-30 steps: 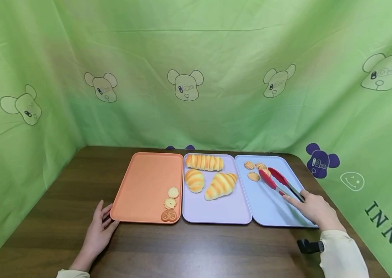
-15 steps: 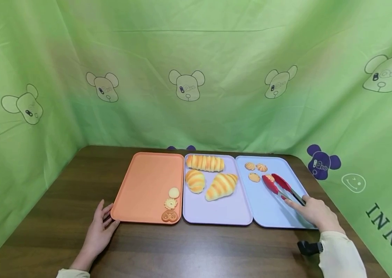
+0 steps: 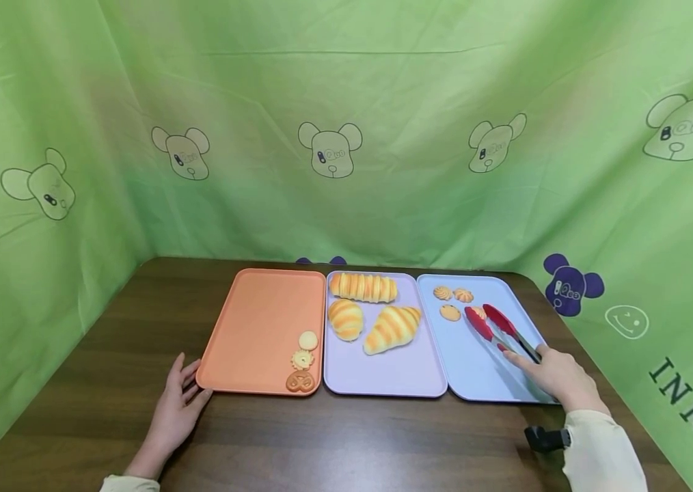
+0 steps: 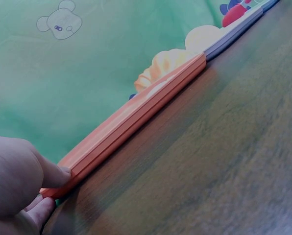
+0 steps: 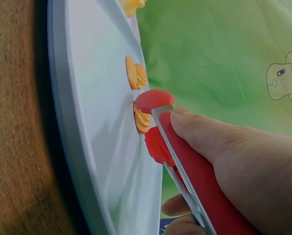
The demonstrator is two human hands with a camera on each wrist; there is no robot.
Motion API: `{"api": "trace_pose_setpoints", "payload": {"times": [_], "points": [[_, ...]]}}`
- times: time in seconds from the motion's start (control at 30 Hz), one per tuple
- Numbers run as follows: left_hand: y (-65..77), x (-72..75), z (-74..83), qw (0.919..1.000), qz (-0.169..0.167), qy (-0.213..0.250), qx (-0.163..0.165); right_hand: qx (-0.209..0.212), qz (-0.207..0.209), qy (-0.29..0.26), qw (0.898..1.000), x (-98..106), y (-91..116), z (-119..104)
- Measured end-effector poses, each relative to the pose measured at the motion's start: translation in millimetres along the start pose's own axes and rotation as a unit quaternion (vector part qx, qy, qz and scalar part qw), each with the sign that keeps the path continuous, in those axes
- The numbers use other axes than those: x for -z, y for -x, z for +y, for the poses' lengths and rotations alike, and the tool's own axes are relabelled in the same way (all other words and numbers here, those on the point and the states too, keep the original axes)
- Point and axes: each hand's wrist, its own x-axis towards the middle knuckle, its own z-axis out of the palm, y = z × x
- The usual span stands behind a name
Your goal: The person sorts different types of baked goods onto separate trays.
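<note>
1. Reaching forward over a pale blue rectangular tray [image 3: 488,376], the right hand [image 3: 562,377] grips red-ended metal tongs [image 3: 499,320], thumb along the handle.
2. Parted, the tongs straddle a round golden swirled cookie [image 5: 142,120] lying on that tray.
3. Fingers loosely extended, the left hand [image 3: 175,408] touches an orange rectangular tray [image 3: 260,307] at its near-left corner.

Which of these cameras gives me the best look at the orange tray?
The head view: looking down, it shows the orange tray almost whole, with three cookies at its lower right. The left wrist view catches mainly its near side, almost edge-on; the right wrist view doesn't show it.
</note>
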Motion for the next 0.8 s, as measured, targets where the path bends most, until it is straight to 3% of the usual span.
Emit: {"api": "trace_pose_setpoints", "payload": {"times": [0.33, 0.8], "points": [[0.2, -0.1, 0.6, 1.0, 0.0, -0.002, -0.003, -0.001, 0.011, -0.002, 1.0, 1, 6, -4], [-0.1, 1.4, 1.5, 0.9998, -0.014, 0.0, 0.012, 0.08, 0.068, -0.015, 0.994, -5, 35, -50]]}}
